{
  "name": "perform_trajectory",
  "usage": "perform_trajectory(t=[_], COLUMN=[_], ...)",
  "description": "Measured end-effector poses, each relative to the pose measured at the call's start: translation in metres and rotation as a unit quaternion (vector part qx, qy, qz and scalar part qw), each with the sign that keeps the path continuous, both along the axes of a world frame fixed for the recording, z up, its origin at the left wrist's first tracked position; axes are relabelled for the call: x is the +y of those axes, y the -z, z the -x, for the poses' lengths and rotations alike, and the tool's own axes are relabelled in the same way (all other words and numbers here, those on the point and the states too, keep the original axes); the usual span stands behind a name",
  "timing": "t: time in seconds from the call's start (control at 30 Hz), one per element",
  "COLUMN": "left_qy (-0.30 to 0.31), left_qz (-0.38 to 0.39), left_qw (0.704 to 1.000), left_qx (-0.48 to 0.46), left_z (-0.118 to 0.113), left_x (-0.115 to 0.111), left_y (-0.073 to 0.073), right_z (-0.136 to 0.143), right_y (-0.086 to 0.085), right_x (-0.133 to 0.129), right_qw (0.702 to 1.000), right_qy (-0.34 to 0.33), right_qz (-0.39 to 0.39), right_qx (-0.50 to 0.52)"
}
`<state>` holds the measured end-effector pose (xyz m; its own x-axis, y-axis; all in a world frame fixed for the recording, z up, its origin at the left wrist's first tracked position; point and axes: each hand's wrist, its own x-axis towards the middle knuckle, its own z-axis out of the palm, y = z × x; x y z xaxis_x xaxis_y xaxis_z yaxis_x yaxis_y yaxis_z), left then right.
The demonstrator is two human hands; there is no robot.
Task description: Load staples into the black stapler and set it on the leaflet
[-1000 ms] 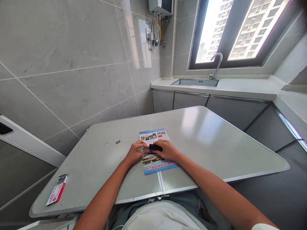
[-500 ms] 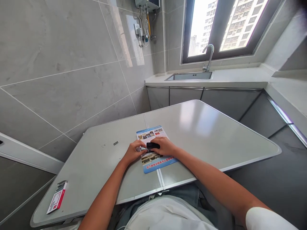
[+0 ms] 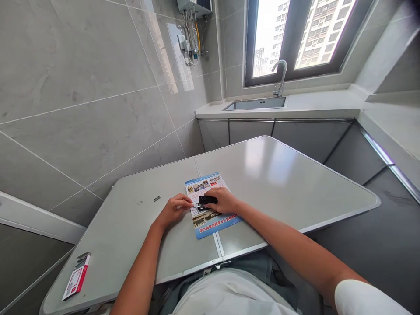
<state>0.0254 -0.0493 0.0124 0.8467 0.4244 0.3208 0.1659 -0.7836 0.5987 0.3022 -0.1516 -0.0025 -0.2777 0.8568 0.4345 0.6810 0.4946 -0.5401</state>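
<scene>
A black stapler (image 3: 208,200) lies over a blue-edged printed sheet (image 3: 215,227) near the table's front edge. My right hand (image 3: 223,200) is wrapped round the stapler's right end. At its left end, my left hand (image 3: 177,207) pinches a thin, shiny metal part that runs into the stapler; the fingertips are at the sheet's left edge. A small grey strip of staples (image 3: 156,198) rests on the table to the left of the sheet. What lies under my right palm is hidden.
The pale folding table (image 3: 131,236) has a seam through its middle. A red and white packet (image 3: 76,277) with grey strips lies at its left front corner. Beyond are a counter with a sink (image 3: 256,104), and a tiled wall at left.
My left hand has moved left, away from the stapler, drawing the shiny metal part outward. My right hand has stayed on the stapler. The whole view has shifted slightly.
</scene>
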Motion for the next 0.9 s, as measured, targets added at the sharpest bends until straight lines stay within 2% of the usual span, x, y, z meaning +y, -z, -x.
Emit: perform_trajectory(t=[0.2,0.3,0.4,0.47,0.53,0.6,0.63,0.7,0.77,0.8,0.9], left_qy=[-0.059,-0.027,0.014,0.001,-0.061,-0.187,-0.275,-0.466,-0.61,-0.635,-0.613], left_qz=[0.033,0.048,0.045,0.016,-0.04,-0.114,-0.149,-0.187,-0.164,-0.14,-0.112], left_qw=[0.996,0.997,0.998,1.0,0.997,0.975,0.949,0.864,0.775,0.758,0.771], left_qx=[-0.052,-0.061,-0.031,-0.022,-0.027,-0.039,-0.046,-0.038,0.012,0.05,0.134], left_z=[-0.021,-0.032,-0.036,-0.032,-0.024,-0.01,-0.002,0.015,0.03,0.036,0.045], left_x=[-0.013,-0.017,-0.019,-0.015,-0.008,0.003,0.009,0.021,0.031,0.035,0.042], left_y=[0.01,0.015,0.014,0.009,0.003,-0.001,-0.002,0.001,0.007,0.01,0.019], right_z=[0.004,0.008,0.011,0.013,0.015,0.014,0.013,0.008,0.002,-0.001,-0.004], right_y=[0.002,0.004,0.004,0.003,0.001,-0.001,-0.003,-0.005,-0.008,-0.009,-0.014], right_x=[-0.001,-0.004,-0.006,-0.006,-0.006,-0.005,-0.004,-0.003,-0.003,-0.003,-0.004], right_qw=[0.999,0.997,0.996,0.997,0.998,0.999,0.999,1.0,0.999,0.999,0.996], right_qy=[-0.032,-0.056,-0.074,-0.067,-0.045,-0.016,-0.002,0.017,0.019,0.017,0.019], right_qz=[-0.032,-0.041,-0.029,-0.018,-0.013,-0.01,-0.007,-0.003,0.0,0.003,0.016], right_qx=[0.027,0.042,0.035,0.04,0.046,0.041,0.033,0.009,-0.029,-0.048,-0.085])
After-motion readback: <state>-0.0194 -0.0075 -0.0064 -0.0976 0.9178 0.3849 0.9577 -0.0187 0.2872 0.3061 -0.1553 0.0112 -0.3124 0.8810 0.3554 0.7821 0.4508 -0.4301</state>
